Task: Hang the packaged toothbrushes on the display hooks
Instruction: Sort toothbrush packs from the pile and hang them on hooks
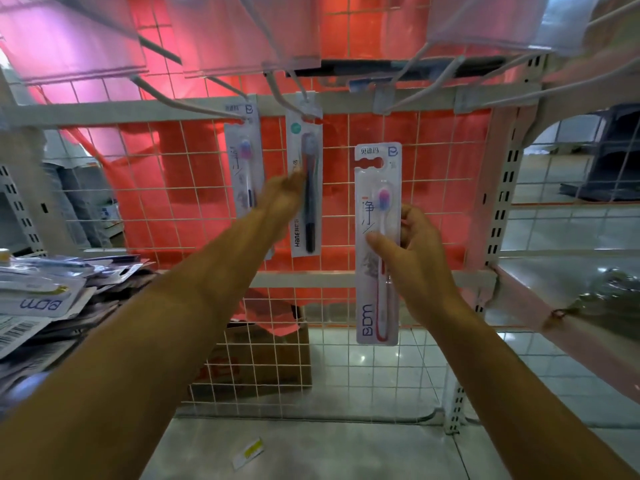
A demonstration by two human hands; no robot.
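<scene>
My right hand (415,261) grips a white packaged toothbrush (378,188) with a pink and blue head, holding it upright in front of the wire grid, below an empty white hook (405,95). Two packs hang on hooks at the left: a white one (242,161) and one with a dark toothbrush (308,188). My left hand (282,199) reaches up between these two and touches the dark pack's left edge; its fingers are blurred.
A pile of packaged toothbrushes (45,296) lies on the shelf at the left. Clear price-tag holders (242,36) hang overhead on the hook ends. A cardboard box (256,355) stands behind the grid. A small paper label (247,452) lies on the shelf below.
</scene>
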